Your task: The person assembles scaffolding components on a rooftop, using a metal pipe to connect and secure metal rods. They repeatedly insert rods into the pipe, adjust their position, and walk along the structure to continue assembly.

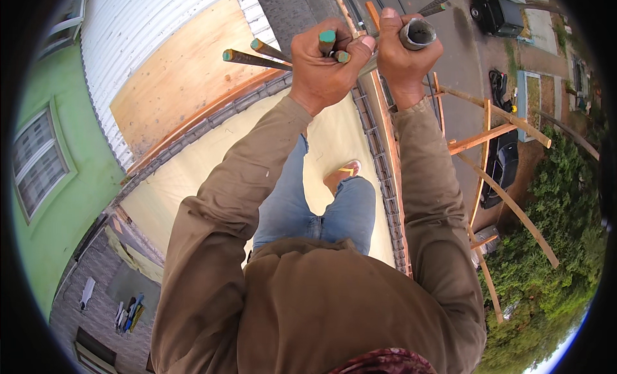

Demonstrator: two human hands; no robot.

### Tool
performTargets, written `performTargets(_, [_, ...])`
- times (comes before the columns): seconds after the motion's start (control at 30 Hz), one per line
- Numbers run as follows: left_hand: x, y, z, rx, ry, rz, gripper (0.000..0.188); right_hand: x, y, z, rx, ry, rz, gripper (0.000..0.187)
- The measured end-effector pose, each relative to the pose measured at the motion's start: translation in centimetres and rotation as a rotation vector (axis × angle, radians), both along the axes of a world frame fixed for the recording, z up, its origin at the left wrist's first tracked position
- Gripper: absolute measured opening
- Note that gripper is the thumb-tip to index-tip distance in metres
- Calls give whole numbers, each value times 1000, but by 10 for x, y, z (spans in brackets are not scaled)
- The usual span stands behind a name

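Note:
My left hand (329, 68) is closed round steel rebar (327, 37) whose cut ends are painted green, its thumb stretched toward my right hand. Two more green-tipped rebar rods (247, 57) stick up just left of that fist. Close beside it, my right hand (409, 59) wraps round a grey metal pipe (407, 37), with the pipe's hollow end showing above the fingers. How far the pipe and bars run below my fists is hidden. Both arms reach forward, sleeves in brown cloth.
I stand in sandals on a pale sheeted deck (193, 168). A rebar cage (379, 162) runs along its right edge, another along the far side by a plywood panel (183, 78). Wooden braces (488, 136) jut out right, above a street with parked vehicles. A green house (83, 117) stands left.

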State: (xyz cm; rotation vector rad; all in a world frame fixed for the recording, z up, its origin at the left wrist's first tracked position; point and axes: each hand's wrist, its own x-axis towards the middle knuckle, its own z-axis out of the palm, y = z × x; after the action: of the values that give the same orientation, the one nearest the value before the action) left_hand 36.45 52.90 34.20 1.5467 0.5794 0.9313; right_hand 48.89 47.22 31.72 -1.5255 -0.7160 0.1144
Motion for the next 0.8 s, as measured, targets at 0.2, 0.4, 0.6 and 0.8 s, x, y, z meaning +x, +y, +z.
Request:
performTargets(0.2, [4,-19,2,-17,-12,2,33,22,21,-5,-78,-113,-21,29])
performTargets(0.4, [-1,-29,1,65,0,-10,37,33,105,-17,9,-10,73,22])
performTargets(0.6, [-4,-21,2,-41,23,10,36,-4,156,-43,39,-319,-106,23])
performTargets(0.8, [-7,-21,7,35,16,10,34,62,97,-8,-113,-46,80,24])
